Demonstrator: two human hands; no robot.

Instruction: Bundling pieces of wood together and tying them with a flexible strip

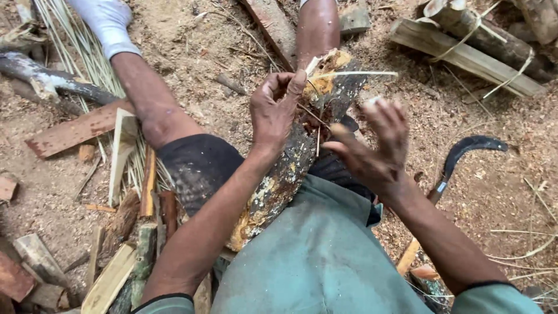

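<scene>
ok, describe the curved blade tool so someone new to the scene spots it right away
Start at the mottled log lying across the seated person's lap, then look past the right hand to the sawdust-covered ground. There lies a sickle: a dark, hooked blade on a pale wooden handle that disappears behind the right forearm. It is the only metal thing among split wood and thin strips.

Two hands, left hand (278,110) and right hand (372,145), one log (285,174), one sickle (459,157).

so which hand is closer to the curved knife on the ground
Right. The right hand hovers open just left of the curved knife; the left hand is farther away, gripping the log.
</scene>
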